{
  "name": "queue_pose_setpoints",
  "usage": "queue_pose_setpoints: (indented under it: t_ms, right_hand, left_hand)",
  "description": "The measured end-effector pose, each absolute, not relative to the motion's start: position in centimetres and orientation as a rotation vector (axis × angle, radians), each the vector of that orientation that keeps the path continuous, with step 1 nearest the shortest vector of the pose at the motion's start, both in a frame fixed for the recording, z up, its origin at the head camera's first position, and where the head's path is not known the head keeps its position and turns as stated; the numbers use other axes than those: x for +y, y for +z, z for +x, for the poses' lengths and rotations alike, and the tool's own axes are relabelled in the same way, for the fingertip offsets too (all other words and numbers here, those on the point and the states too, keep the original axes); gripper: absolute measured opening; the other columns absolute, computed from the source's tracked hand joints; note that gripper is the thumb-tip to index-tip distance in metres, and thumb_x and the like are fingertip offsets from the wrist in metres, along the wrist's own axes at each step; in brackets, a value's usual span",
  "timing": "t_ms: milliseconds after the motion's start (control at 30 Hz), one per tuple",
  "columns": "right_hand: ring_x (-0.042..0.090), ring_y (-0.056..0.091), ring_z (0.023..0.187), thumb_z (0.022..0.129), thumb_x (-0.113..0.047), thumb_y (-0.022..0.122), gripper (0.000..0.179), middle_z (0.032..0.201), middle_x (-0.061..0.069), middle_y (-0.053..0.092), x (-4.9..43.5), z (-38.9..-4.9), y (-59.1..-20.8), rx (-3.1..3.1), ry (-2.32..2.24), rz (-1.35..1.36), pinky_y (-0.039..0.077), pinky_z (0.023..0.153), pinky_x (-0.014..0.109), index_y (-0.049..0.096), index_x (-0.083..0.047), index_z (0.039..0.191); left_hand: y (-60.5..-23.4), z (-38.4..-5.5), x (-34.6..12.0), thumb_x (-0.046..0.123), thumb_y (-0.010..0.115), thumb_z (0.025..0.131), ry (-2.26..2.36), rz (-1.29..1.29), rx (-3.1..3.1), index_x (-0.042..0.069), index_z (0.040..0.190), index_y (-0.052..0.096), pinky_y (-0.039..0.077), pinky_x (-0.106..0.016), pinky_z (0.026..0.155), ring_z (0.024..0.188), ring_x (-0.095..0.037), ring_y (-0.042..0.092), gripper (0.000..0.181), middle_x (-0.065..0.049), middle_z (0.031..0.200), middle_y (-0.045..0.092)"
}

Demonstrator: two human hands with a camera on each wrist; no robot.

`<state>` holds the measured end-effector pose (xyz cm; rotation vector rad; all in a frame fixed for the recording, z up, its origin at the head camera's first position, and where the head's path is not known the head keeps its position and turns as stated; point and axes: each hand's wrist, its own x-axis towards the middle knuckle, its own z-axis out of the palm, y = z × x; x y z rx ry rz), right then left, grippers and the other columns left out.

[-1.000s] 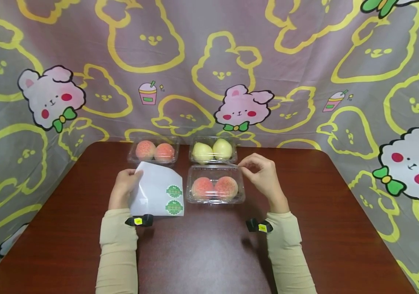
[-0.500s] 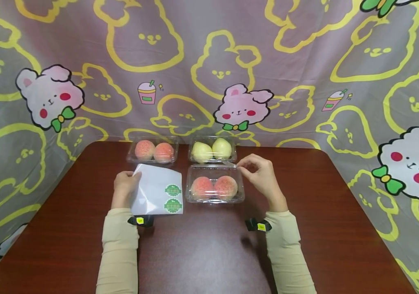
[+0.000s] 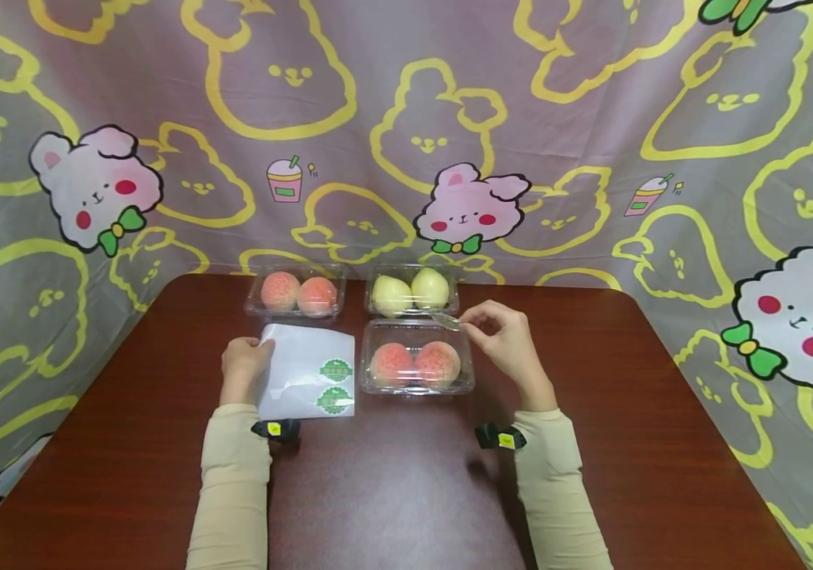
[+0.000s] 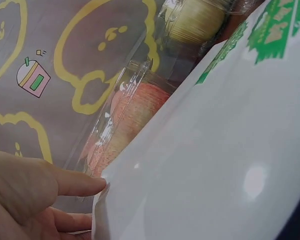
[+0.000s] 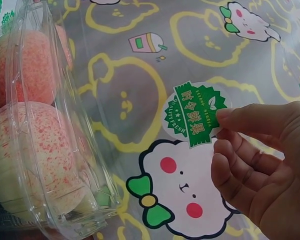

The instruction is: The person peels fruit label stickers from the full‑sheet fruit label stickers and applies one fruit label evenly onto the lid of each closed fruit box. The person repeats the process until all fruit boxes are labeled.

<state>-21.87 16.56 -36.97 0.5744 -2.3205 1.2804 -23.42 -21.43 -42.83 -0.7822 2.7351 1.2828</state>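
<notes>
Left hand [image 3: 238,368]: grip closed in a pinch on the edge of your white sticker sheet [image 3: 299,356]. Right hand [image 3: 509,344]: grip closed, fingertips pinching one round green label [image 5: 195,115] by its margin, near the far right corner of the front peach box [image 3: 413,331]; contact cannot be told. Step in hand, apparently: labelling. Your next move seemingly calls for centring the label over that box, then pressing flat.
</notes>
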Motion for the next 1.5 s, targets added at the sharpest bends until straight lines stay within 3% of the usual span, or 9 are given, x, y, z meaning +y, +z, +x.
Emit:
queue_pose_setpoints:
  t_ms: [400,1033,1500]
  right_hand:
    - [-0.003,0.049,0.068,0.082,0.001,0.071,0.005,0.077,0.015,0.067,16.7,-21.9,-37.1,-2.356,1.330,0.535,0.042,0.061,0.015,0.068,0.003,0.086]
    - [-0.001,0.049,0.069,0.084,0.001,0.069,0.005,0.079,0.017,0.065,16.7,-22.0,-37.2,-2.395,1.339,0.484,0.043,0.062,0.015,0.067,0.003,0.088]
    - [-0.001,0.050,0.068,0.084,-0.001,0.069,0.006,0.079,0.017,0.066,16.7,-22.0,-37.2,-2.435,1.302,0.507,0.044,0.062,0.016,0.067,0.002,0.089]
  left_hand:
    - [-42.9,-23.6,-21.7,0.026,0.042,0.097,1.264,-0.768,2.717,-0.011,0.138,0.042,0.036,-0.056,0.111,0.132,-0.047,0.042,0.054,-0.033,0.142,0.044]
    - [-42.1,-23.5,-21.1,0.023,0.045,0.099,1.262,-0.685,2.800,-0.009,0.131,0.051,0.043,-0.056,0.102,0.122,-0.046,0.051,0.045,-0.032,0.134,0.053]
    - [-41.4,-23.9,-19.6,0.022,0.052,0.096,1.245,-0.192,2.802,-0.010,0.118,0.060,0.052,-0.040,0.082,0.101,-0.036,0.064,0.039,-0.030,0.114,0.065]
